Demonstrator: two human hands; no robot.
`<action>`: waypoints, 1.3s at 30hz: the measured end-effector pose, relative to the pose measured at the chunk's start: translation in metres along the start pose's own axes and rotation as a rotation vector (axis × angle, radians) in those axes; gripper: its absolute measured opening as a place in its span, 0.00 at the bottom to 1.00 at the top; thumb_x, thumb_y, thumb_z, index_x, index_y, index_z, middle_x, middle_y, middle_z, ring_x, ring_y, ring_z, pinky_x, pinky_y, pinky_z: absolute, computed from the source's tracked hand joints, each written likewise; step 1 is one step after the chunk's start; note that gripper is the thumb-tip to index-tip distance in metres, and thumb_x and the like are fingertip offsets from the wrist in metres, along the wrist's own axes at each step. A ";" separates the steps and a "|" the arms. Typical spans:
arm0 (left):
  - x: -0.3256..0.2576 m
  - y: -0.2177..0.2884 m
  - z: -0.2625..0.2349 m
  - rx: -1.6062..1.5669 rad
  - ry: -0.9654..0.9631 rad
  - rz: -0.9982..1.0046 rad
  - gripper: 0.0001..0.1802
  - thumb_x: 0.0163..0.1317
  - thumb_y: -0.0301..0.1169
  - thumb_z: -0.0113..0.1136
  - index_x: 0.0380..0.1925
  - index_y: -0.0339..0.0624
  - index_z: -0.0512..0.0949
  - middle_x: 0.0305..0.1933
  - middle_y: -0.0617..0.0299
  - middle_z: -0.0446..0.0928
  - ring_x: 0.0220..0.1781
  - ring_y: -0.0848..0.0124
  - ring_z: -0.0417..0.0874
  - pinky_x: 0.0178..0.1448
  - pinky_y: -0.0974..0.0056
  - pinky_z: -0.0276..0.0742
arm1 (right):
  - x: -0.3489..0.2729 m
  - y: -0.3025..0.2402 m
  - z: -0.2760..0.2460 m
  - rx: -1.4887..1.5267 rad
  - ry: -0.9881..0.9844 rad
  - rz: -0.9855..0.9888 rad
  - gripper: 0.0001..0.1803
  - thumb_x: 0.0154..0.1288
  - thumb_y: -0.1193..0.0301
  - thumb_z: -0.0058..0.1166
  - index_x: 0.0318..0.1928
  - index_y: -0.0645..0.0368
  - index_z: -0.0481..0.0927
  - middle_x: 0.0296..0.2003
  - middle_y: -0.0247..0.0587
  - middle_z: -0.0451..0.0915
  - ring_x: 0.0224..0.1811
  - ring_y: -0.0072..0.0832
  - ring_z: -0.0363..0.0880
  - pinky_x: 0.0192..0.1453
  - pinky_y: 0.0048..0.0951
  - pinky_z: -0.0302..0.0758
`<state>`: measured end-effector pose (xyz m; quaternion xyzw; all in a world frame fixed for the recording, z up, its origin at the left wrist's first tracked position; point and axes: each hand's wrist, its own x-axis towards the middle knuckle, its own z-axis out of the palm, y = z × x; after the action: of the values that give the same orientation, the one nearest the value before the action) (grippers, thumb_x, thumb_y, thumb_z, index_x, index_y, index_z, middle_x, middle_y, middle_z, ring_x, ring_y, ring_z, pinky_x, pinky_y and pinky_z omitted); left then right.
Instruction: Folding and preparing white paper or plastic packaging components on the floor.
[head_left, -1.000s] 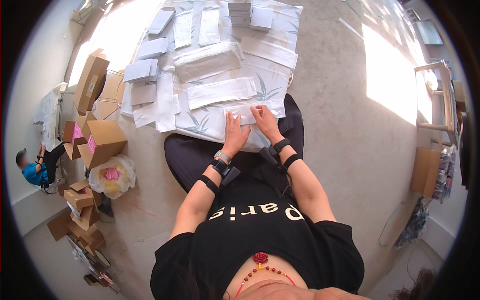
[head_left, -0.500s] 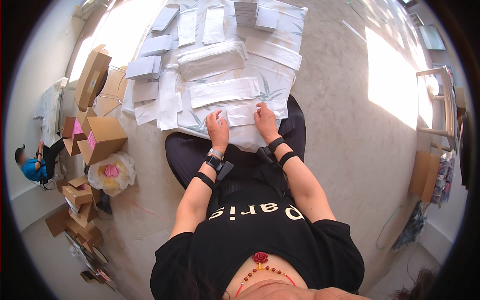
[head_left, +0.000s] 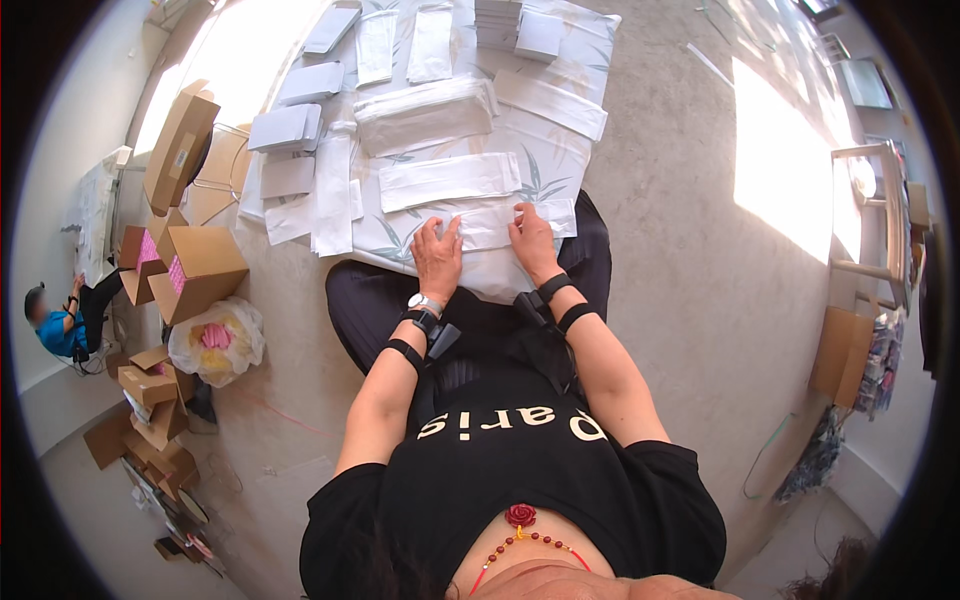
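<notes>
So from where I'm standing, someone's sitting at a table with a leaf-print cloth, both hands down at the near edge. The white strip they're on lies flat right there, running sideways, its right end sticking out past the right hand.

Left hand is palm down at the strip's left end, fingers bent and a bit spread, thumb side toward the strip. Right hand rests on the strip right of its middle, fingers kinda curled. Can't tell if it's pinching the strip or just pressing on it. The hands are near each other, not touching.

Just beyond that there's a second strip, then a fat pile of white ones, all lying roughly sideways too. Stacks of white cards sit along the left side of the table.

On the floor to the left: open cardboard boxes and a clear bag with something pink in it. Further over, a co-worker in a blue top sits at another table.
</notes>
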<state>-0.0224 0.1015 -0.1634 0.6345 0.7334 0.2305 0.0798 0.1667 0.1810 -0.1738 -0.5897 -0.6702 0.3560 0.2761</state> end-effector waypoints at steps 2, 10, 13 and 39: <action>0.000 0.000 -0.003 0.008 -0.021 0.005 0.25 0.64 0.34 0.66 0.63 0.55 0.79 0.61 0.56 0.70 0.65 0.56 0.69 0.65 0.50 0.65 | 0.002 0.004 0.000 -0.015 0.012 -0.008 0.18 0.64 0.77 0.60 0.54 0.61 0.75 0.33 0.53 0.85 0.37 0.52 0.86 0.43 0.47 0.80; 0.004 -0.011 -0.015 0.050 -0.111 0.064 0.30 0.62 0.38 0.70 0.66 0.58 0.78 0.63 0.58 0.68 0.67 0.57 0.67 0.70 0.50 0.61 | 0.002 0.006 -0.008 -0.133 0.089 -0.024 0.18 0.62 0.79 0.59 0.53 0.62 0.76 0.35 0.51 0.83 0.40 0.51 0.84 0.45 0.46 0.80; 0.006 -0.014 -0.020 0.055 -0.148 0.089 0.30 0.62 0.39 0.70 0.66 0.59 0.78 0.63 0.58 0.68 0.67 0.57 0.67 0.69 0.49 0.61 | 0.000 -0.020 -0.003 -0.112 0.158 -0.217 0.16 0.62 0.80 0.59 0.51 0.62 0.76 0.40 0.53 0.81 0.45 0.52 0.82 0.50 0.47 0.79; 0.123 0.048 0.056 -0.066 -0.062 0.065 0.07 0.57 0.33 0.66 0.31 0.42 0.81 0.38 0.53 0.79 0.44 0.52 0.81 0.50 0.51 0.78 | -0.007 -0.015 0.025 -0.029 -0.074 -0.189 0.12 0.62 0.80 0.55 0.47 0.64 0.76 0.44 0.55 0.75 0.51 0.52 0.75 0.57 0.47 0.75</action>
<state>0.0208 0.2378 -0.1705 0.6619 0.7016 0.2373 0.1158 0.1387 0.1695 -0.1764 -0.5141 -0.7379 0.3401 0.2749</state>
